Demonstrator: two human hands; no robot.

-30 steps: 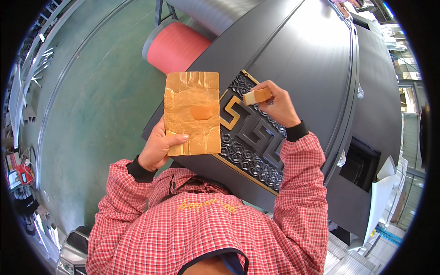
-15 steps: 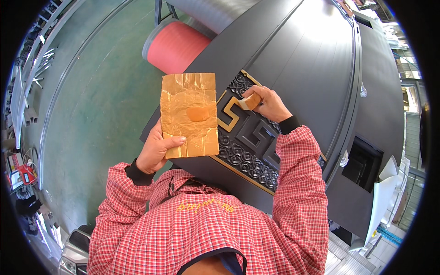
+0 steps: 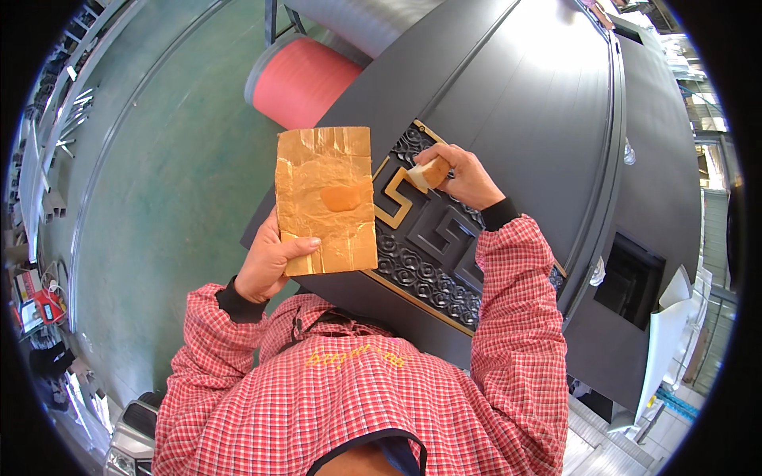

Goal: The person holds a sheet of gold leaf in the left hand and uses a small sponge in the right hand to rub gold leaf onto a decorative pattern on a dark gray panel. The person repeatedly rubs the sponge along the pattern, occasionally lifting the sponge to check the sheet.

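Observation:
My left hand (image 3: 274, 258) grips the lower left of a gold-coated cardboard sheet (image 3: 325, 242), thumb on top. A small orange-gold wet patch (image 3: 341, 198) lies near the sheet's middle. My right hand (image 3: 470, 181) pinches a sponge block (image 3: 432, 172), white at one end and gold-brown at the other. The sponge's pale end touches or nearly touches the upper end of a raised gold key-pattern bar (image 3: 394, 208) on a dark panel. Beside that bar is a matching black raised bar (image 3: 438, 238). Black scrollwork (image 3: 425, 278) and a thin gold edge strip (image 3: 421, 300) border the pattern.
The large dark grey panel (image 3: 524, 103) stretches away to the upper right, with a rectangular opening (image 3: 631, 278) at the right. Beyond its far left edge are a red roll (image 3: 305, 79) and a grey roll (image 3: 357, 24). Green floor (image 3: 175, 174) lies to the left.
My right hand and the sponge have shifted slightly left along the top of the gold bar, and the sponge has tilted. My left hand and the cardboard have barely moved.

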